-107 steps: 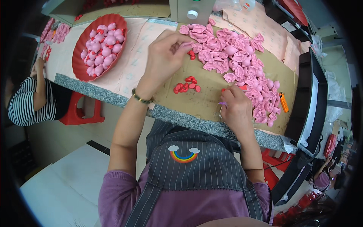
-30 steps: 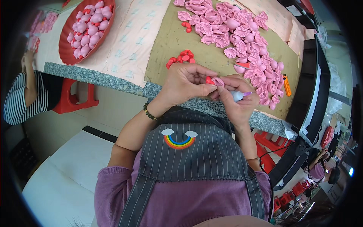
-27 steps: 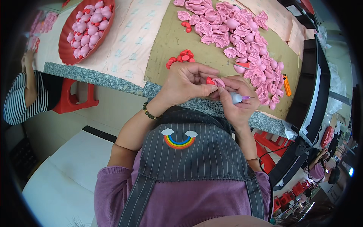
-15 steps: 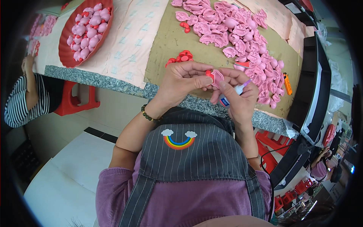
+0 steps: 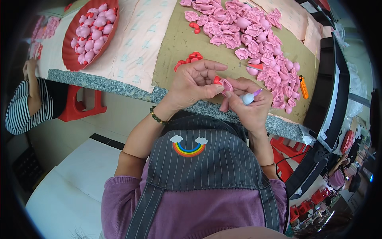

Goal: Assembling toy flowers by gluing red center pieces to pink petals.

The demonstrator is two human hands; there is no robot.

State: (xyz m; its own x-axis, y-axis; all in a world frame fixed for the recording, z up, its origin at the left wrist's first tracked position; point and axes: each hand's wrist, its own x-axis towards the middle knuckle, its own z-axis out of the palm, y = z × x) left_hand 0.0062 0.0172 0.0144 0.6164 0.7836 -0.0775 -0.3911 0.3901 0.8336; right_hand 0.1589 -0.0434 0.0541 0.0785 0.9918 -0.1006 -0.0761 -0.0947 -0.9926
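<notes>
- Two bare hands meet above the table's near edge, with one small red piece (image 5: 216, 80) and one pink shell (image 5: 227, 85) between them, the two touching.
- The left hand (image 5: 193, 84) has its thumb and fingertips closed on the red piece; one finger stretches out free above it.
- The right hand (image 5: 256, 112) pinches the pink shell from the other side and also grips one small pale bottle (image 5: 248, 98), its purple nozzle tilted up and to the right.
- One beaded bracelet (image 5: 157, 116) circles the left wrist.
- One heap of red pieces (image 5: 191, 59) lies just beyond the left hand, partly hidden by it; the overlap prevents a count.
- One small red cluster (image 5: 194, 28) lies farther off, near the pink heap.
- One large heap of pink shells (image 5: 252, 36), dozens overlapping, spreads over one brown board (image 5: 169, 59).
- One red-and-grey tool (image 5: 256, 67) lies against that heap, and one orange tool (image 5: 303, 87) lies at its right side.
- One red scalloped dish (image 5: 68, 55) at the left holds many pink-and-red figures (image 5: 93, 34), too crowded to count exactly.
- One other person, in a striped top (image 5: 24, 109), stays near one red stool (image 5: 73, 105).
</notes>
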